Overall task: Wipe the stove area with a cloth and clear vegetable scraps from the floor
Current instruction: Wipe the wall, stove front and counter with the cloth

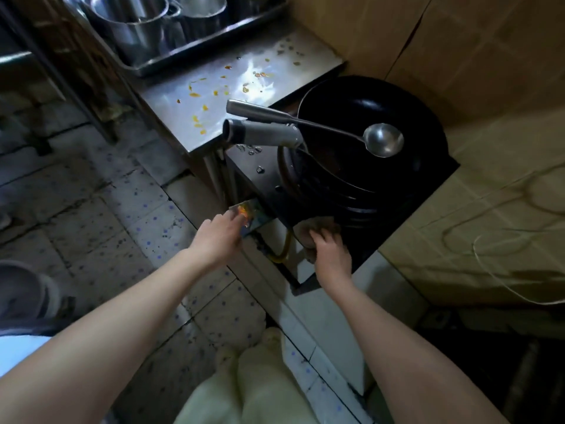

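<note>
Head view, the only one supplied. The right hand (331,252) is at the near edge of the black stove top (406,209). Its fingers curl down over a pale beige cloth (312,229), grasping it and pressing it against the stove's front rim, just below the wide black wok (367,96). The left hand (220,237) is released and holds nothing. Its fingers stretch forward and the fingertips touch a small shiny metal plate with an orange mark (249,214) at the stove's front left corner. The wok fills most of the stove top, and its grey tubular handle (263,134) juts left over the adjoining bench. A stainless steel ladle (382,139) rests in the wok with its bowl facing up, its long handle crossing the wok's left rim above the grey handle. A yellow hose (286,246) runs down the stove front between the two hands. The stainless steel bench (165,93), left of the stove, carries scattered orange and yellow vegetable scraps (195,119) from its near edge to its middle. At its far edge stands a metal tray (146,67) of steel pots (134,22). The tiled floor with blue dots (128,203) shows dark specks; whether these are scraps cannot be told.
</note>
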Available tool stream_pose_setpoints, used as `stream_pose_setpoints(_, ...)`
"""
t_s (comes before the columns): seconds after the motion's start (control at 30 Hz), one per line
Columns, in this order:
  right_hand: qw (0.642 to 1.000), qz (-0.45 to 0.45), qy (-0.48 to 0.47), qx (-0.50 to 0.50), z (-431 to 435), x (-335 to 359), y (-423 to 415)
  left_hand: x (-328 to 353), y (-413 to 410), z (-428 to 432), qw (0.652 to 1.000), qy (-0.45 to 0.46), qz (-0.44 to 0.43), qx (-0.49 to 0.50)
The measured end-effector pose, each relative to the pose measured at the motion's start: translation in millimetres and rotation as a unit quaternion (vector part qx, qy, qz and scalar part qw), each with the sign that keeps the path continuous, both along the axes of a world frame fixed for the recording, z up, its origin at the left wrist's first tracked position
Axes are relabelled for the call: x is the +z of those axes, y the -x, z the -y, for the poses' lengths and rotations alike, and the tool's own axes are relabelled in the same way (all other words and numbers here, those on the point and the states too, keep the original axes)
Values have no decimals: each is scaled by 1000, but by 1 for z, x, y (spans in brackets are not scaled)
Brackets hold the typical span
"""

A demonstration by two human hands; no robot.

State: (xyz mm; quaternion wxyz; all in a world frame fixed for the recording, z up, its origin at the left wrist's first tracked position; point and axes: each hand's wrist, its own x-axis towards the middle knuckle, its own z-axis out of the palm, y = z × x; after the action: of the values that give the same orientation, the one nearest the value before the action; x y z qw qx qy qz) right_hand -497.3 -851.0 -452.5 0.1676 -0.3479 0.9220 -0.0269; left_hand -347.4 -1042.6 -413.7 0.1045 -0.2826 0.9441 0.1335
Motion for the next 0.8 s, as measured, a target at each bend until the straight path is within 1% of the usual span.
stream_pose_setpoints(0.1, 999, -32, -19, 4, -20, -1, 9, -7, 17, -7, 1000, -7, -8, -27)
stream_pose_setpoints(0.2, 998, -34, -36, -29, -48, 0, 25, -12, 29, -12, 999, -20, -9, -36)
stream_pose_setpoints(0.3, 996, -19, -19, -81, -71, 2, 38, -16, 33, -12, 999, -17, -12, -32)
stream_pose_setpoints(0.37, 996, 2, 2, -93, -74, 1, 42, -17, 33, -11, 999, -16, -12, -28)
stream_pose_setpoints(0.5, 994, 0, 19, -111, -53, 1, 21, -14, 32, -6, 1000, -10, -7, -16)
stream_pose_setpoints(0.67, 997, 18, 17, -67, -9, -1, -14, -8, 23, 1, 1000, -21, -12, 15)
stream_pose_setpoints(0.8, 997, 43, 25, -55, 11, -1, -15, -1, 21, 0, 999, -26, -18, 25)
